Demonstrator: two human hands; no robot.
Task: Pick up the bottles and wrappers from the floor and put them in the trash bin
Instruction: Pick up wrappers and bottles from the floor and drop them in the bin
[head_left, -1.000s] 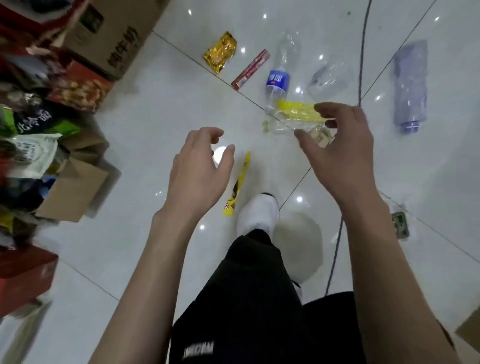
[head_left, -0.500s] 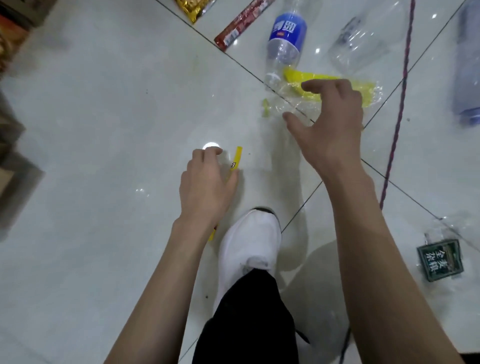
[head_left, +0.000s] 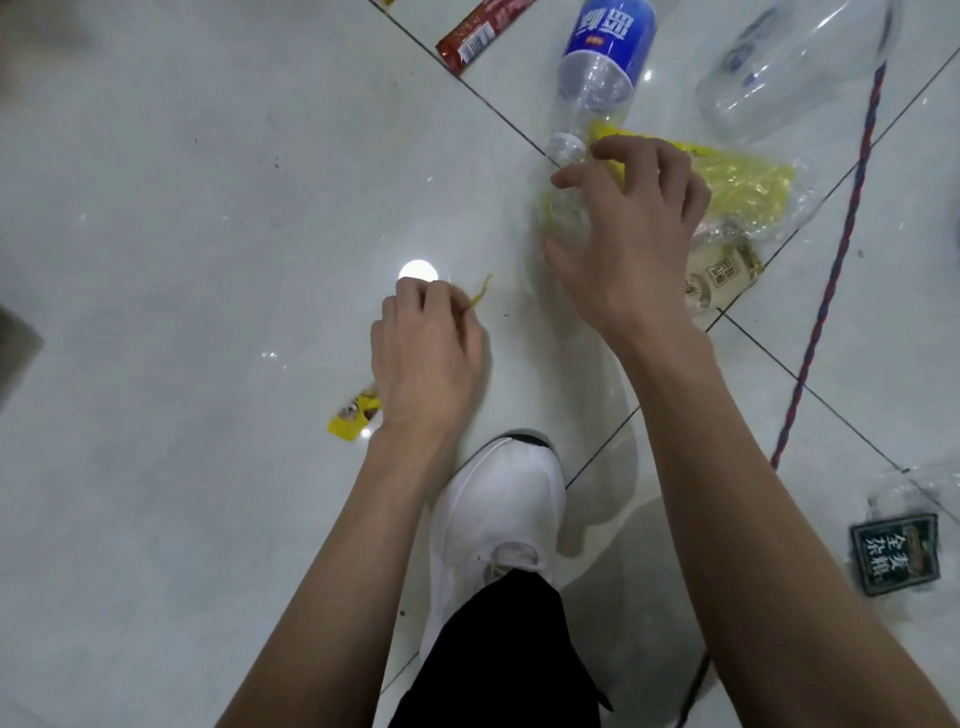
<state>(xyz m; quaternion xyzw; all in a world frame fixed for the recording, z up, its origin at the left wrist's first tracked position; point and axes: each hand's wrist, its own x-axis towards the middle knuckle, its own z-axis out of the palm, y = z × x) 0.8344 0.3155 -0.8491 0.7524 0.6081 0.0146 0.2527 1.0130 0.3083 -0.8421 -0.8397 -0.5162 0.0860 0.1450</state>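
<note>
Pale grey glossy floor tiles with dark grout lines, clear bottle with blue label, yellow wrapper, red wrapper, white shoe, red-and-blue twisted cord, dark green packet

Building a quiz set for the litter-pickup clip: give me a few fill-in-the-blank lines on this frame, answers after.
1. The left hand is closed over a thin ____ wrapper on the floor.
2. The bottle lying beyond the right hand carries a ____ label.
3. The shoe between the forearms is ____.
4. The small pack at far right is dark ____.

Answers: yellow; blue; white; green
</note>
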